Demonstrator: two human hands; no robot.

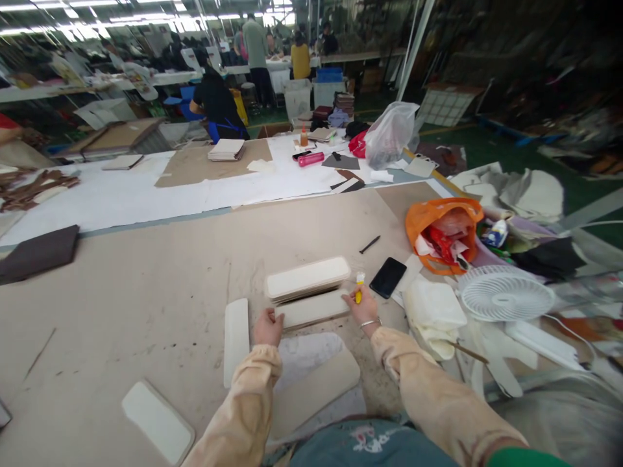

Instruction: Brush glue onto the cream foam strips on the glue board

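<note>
Head view, centre: pinching strip [314, 310] lengthwise between left hand [267, 327] and right hand [364, 310], rising rightward; gripping yellow tool [359, 297] in latter.

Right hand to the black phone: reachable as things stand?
Probably yes: the black phone lies close beside the right hand, with nothing visible blocking the way. That hand holds a yellow-and-white tool and touches a pale strip, so it may need freeing first.
</note>
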